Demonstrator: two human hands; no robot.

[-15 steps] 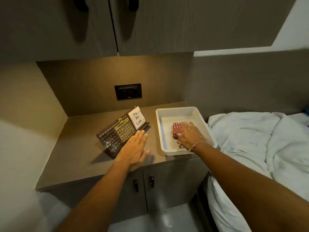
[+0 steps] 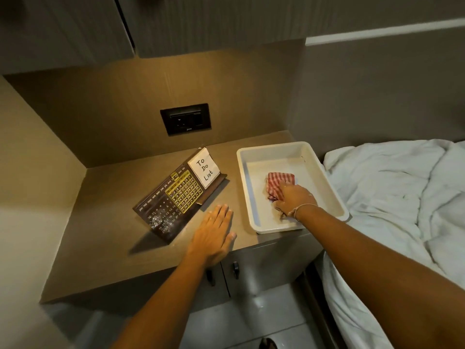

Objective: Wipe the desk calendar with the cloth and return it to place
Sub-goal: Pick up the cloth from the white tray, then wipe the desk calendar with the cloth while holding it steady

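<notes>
**Desk calendar waits dusty while the cloth is fetched**

Desk calendar [image 2: 180, 201] sits propped at a slant on the brown table [image 2: 105, 238], left of a white tray [image 2: 254, 210] that stands at the table's right end, beside a bed [image 2: 392, 197] with rumpled white bedding. It looks like a rigid, fairly light board on a folding stand; its lower left corner carries a pale smear or dusting. I judge it best taken by the two short side edges or the top edge, since pressing on the face could fold the stand, and the gold date frame and note card look loose enough to slide.

Cloth [image 2: 278, 186], red-and-white striped, lies folded inside the tray; soft and limp, it should bunch easily in the fingers.

Left hand [image 2: 214, 235] lies flat and released on the table just in front of the calendar, not touching it. Right hand [image 2: 293, 197] rests on the cloth with fingers curling onto it; whether it has closed its hold I cannot tell.

Readable writing: "To Do List" on the white card; month abbreviations JAN to DEC along the calendar's top.
</notes>
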